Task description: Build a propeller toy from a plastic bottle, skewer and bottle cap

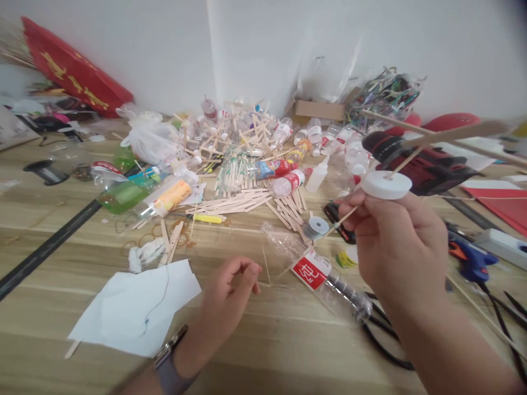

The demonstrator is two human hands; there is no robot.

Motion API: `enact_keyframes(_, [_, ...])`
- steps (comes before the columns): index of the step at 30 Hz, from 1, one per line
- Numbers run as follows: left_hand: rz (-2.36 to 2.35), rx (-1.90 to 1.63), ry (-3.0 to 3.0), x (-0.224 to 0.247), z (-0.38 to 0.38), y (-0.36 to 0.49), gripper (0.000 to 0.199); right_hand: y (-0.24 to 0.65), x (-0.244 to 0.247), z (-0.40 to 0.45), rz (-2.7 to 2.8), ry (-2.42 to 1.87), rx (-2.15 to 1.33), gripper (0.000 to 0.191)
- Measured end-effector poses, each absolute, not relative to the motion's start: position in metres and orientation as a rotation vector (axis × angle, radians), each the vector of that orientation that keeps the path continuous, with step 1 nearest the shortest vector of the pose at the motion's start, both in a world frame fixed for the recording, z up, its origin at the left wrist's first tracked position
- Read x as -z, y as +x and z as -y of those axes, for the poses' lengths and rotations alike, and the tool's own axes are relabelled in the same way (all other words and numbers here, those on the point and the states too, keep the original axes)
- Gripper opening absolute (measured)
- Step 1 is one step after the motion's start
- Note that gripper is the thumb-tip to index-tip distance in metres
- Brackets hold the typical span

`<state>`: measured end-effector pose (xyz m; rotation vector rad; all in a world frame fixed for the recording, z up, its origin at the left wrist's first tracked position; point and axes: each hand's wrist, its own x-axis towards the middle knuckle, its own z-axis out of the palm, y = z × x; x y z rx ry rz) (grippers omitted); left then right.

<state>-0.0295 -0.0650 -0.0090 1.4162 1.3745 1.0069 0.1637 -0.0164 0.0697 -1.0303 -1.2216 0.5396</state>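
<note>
Nearest, the white disc was held up in the right hand, its rim pinched between thumb and curled fingers, above the right part of the table. As far as could be judged, the piercing was done: a thin stick was seated in the disc's top face, and a stick ran on from below the grasp, slanting down to the left, with a small greenish tie wound around it. Above the disc, a flat wooden stick and a long rod were crossed, though how they were fastened there could not be made out. What seemed left was the lower end: near the clear bottle with its red label, no firm joint could be seen. The disc looked plain, matt, round and shallow, and was tilted slightly. The left hand was held low with its fingers curled in; whether the fine strand beside the fingertips was gripped could not be told. White paper was laid to its left. Farther off, a grey spool, a yellow-handled tool and loose wooden sticks were spread, and beyond them a cardboard box was set by the wall.
</note>
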Motion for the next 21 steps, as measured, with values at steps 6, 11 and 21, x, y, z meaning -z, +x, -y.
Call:
enact_keyframes(6, [-1.379, -1.044, 1.381, 0.0137, 0.062, -0.0305, 0.031, 0.1538, -0.0746, 0.0118, 0.896, -0.871, -0.819, 0.015])
enact_keyframes(11, [-1.395, -1.157, 1.479, 0.0134, 0.0634, -0.0306, 0.021, 0.154, -0.0725, 0.0116, 0.983, -0.805, -0.61, 0.015])
enact_keyframes(21, [-1.521, -1.238, 1.373, 0.0137, 0.0554, -0.0336, 0.025, 0.1579, -0.08, 0.0107, 0.957, -0.787, -0.528, 0.016])
